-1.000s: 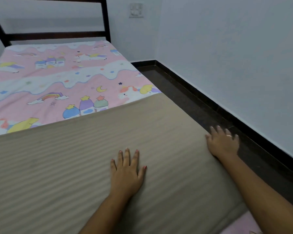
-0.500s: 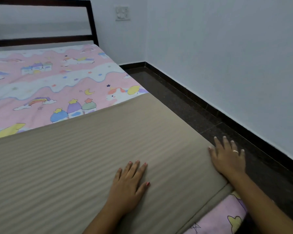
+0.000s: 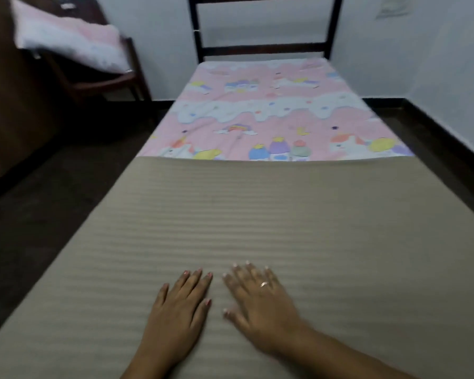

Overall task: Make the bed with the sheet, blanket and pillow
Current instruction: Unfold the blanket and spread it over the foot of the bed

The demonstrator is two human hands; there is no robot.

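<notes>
left hand (image 3: 179,305) and right hand (image 3: 260,305) lie flat side by side on the tan blanket (image 3: 257,214) at lower centre, fingers straight, holding nothing; smoothing should run outward to both edges, pink sheet (image 3: 271,110) bare above, pillow (image 3: 69,42) at upper left.

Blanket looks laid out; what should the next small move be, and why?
Probably reach for the pillow on the chair: the blanket looks smooth under the flat left hand and right hand, and the sheet near the headboard carries no pillow.
</notes>
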